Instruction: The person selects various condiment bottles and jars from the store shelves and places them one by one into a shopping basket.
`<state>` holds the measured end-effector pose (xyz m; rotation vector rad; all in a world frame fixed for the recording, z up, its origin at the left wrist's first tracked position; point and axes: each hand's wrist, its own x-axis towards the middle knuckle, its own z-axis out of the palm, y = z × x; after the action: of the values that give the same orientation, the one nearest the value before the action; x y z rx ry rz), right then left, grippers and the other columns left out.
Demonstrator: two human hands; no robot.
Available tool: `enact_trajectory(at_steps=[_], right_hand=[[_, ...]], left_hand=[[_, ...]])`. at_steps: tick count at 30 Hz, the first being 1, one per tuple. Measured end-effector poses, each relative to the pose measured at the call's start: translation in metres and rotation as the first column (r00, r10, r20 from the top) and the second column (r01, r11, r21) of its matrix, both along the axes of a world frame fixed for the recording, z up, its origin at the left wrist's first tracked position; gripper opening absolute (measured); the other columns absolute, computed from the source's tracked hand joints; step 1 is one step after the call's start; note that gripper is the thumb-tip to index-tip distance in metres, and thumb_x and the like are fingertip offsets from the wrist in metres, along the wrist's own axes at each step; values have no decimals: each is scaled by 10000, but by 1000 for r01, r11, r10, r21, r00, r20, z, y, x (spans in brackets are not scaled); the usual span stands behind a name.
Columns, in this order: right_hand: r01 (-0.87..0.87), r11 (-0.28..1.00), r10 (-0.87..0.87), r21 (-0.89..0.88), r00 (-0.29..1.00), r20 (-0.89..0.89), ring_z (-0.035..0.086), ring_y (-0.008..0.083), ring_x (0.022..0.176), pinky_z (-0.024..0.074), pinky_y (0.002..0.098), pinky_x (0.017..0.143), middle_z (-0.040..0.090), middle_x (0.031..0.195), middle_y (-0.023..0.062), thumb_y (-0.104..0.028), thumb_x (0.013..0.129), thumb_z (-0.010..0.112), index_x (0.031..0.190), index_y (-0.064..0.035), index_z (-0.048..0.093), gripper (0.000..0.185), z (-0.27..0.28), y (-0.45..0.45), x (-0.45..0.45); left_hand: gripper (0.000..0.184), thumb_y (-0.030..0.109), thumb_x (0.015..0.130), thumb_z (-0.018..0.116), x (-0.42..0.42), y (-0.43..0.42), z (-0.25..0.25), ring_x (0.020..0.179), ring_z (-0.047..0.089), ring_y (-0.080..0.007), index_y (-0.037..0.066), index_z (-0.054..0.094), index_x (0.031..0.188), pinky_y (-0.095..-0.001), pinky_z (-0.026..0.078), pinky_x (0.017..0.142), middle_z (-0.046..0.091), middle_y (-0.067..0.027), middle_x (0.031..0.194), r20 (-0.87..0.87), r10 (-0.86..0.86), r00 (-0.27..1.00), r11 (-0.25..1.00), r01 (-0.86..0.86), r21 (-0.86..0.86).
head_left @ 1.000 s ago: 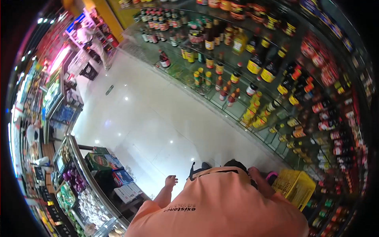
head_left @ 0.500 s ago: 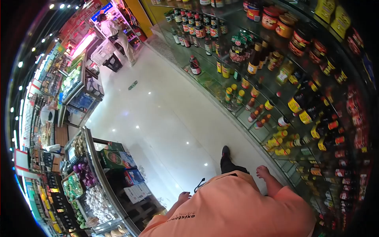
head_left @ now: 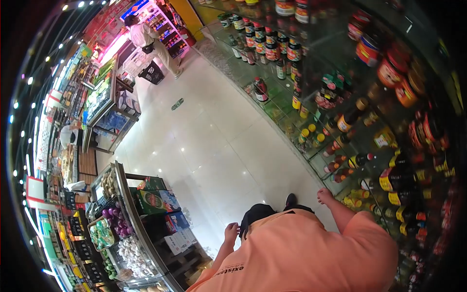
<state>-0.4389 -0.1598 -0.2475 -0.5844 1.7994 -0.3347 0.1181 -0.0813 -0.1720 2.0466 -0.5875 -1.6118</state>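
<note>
Low in the head view, my left hand hangs beside the orange shirt, its fingers loosely bent and somewhat apart, with nothing visible in it. My right hand is on the other side of the body, near the lower shelves, its fingers curled in and no object showing. Neither hand touches the goods. Sauce bottles and jars fill the glass shelving on the right. A lone dark bottle stands at a shelf's near corner.
A pale tiled floor runs between the shelving and the produce stand, with cartons beside it. Farther up the aisle, a person in light clothes stands by a black basket. A green floor marking lies ahead.
The body has moved forward along the aisle, and the shelving and the person appear nearer. The yellow basket has left the view. My right hand has come forward, and the visible foot has changed position.
</note>
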Motion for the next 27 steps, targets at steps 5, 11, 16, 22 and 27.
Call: enact_trajectory(at_steps=[5, 11, 16, 22, 27], right_hand=[[-162, 986, 162, 42, 987, -1, 626, 173, 591, 506, 314, 500, 657, 832, 85, -192, 855, 588, 1034, -68, 591, 218, 0, -54, 53], [-376, 913, 385, 156, 923, -27, 637, 172, 609, 511, 319, 506, 664, 823, 85, -197, 842, 601, 1032, -61, 611, 233, 16, -153, 113], [-191, 981, 191, -38, 982, -7, 629, 159, 607, 499, 298, 503, 652, 802, 71, -200, 846, 612, 1040, -59, 619, 239, 21, -259, 176], [-246, 934, 231, -260, 969, -85, 670, 201, 663, 534, 337, 638, 685, 815, 93, -237, 842, 621, 1016, -50, 650, 257, 52, -365, 254], [-209, 951, 194, -230, 977, -85, 670, 203, 658, 531, 349, 641, 690, 809, 100, -247, 839, 638, 1017, -63, 653, 256, 59, -436, 269]], left_hand=[[349, 248, 943, 564, 38, -24, -19, 830, 668, -206, 8, 581, 1196, -331, 526, 693, 690, -129, 990, -14, 126, 992, 985, -123, 117], [361, 242, 922, 565, 129, -57, -68, 791, 675, -222, 4, 583, 1193, -341, 526, 647, 701, -132, 979, 168, -324, 931, 938, 293, 185], [358, 248, 916, 560, 194, -148, -65, 791, 672, -228, 4, 576, 1178, -333, 513, 631, 696, -144, 982, 122, -232, 965, 966, 214, 144], [328, 248, 912, 554, 259, -294, -42, 777, 663, -211, 15, 560, 1142, -310, 481, 608, 684, -146, 999, -63, 257, 964, 965, -252, 76], [378, 252, 920, 537, 271, -380, -29, 798, 659, -221, 12, 539, 1212, -334, 503, 637, 671, -149, 1045, -44, 215, 976, 975, -212, 60]])
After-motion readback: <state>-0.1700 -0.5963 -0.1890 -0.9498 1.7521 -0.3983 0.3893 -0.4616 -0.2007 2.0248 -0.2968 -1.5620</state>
